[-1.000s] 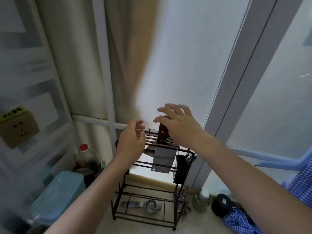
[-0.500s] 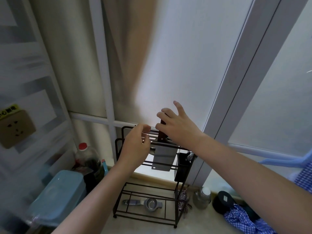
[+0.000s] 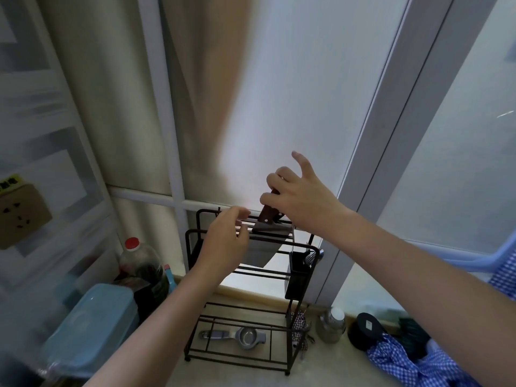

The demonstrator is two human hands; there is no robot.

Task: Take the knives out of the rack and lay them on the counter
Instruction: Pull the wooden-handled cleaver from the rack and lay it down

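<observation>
The right hand (image 3: 304,202) has its fingers clamped on the cleaver (image 3: 266,236) handle in the black rack (image 3: 192,247); the left hand (image 3: 223,241) hovers beside, fingers loosely apart.

Right hand (image 3: 304,199) closed around cleaver handle (image 3: 267,208), tilting it; left hand (image 3: 226,241) moved up to rack (image 3: 303,275).

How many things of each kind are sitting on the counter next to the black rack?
Bottles: 2, a dark one with a red cap and a small silver one.
Blue tubs: 1.
Black round lids: 1.
Checked cloths: 1.
Total: 5.
</observation>
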